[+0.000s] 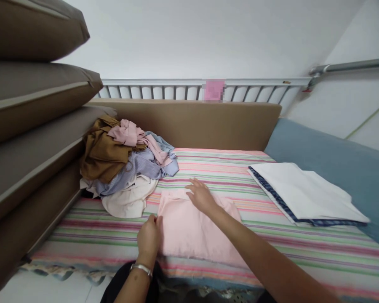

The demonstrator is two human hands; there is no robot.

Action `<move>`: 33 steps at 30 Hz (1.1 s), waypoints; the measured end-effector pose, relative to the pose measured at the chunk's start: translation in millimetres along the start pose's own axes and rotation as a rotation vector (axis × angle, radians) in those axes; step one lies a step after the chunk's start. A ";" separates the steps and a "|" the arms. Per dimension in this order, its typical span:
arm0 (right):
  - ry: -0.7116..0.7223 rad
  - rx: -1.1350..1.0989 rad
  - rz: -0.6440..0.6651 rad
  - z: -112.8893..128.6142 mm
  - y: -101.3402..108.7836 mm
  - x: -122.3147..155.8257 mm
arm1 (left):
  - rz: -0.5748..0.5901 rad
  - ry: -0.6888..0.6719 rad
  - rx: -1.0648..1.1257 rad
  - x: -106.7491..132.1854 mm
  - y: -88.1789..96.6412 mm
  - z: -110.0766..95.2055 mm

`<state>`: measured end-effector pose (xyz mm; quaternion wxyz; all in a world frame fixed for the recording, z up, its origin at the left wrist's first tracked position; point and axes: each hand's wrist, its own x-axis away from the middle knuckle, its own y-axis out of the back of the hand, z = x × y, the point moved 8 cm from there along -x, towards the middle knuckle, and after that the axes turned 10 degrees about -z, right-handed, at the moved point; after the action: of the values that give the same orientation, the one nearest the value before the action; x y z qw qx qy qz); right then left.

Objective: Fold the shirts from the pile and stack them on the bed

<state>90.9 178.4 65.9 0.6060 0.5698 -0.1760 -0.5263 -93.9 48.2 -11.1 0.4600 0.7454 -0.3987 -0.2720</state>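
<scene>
A pale pink piece of clothing lies spread in a flat rectangle on the striped sheet, close to the bed's front edge. My left hand, with a bracelet on the wrist, is closed on its left edge, pinching the cloth between thumb and fingers. Over the far edge of the same garment, my right hand rests with fingers stretched out. Left of the garment is a rumpled heap of clothes, with a brown piece, a pink piece, a blue striped piece and a white piece.
Folded white and dark-blue checked clothes lie in a flat stack on the right. Thick brown cushions are piled at the left. A brown panel and white railing line the back; a blue cushion borders the right.
</scene>
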 end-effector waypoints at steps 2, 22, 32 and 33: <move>0.069 -0.078 0.048 32.7 -13.1 -10.3 | 0.024 0.021 0.043 2.7 -0.7 2.8; -0.192 0.025 0.147 55.6 -90.4 -44.0 | 0.241 -0.042 0.251 21.3 -18.2 34.2; -0.076 -0.056 -0.034 78.7 -99.2 -20.5 | 0.281 -0.057 0.303 17.2 -22.5 35.7; -0.060 -0.086 -0.069 80.0 -85.5 -14.8 | 0.284 -0.065 0.294 16.8 -22.9 35.4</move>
<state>-17.3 167.7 19.8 0.6062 0.5329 -0.1514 -0.5707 -104.4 23.4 -47.6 0.3667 0.7316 -0.5499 -0.1670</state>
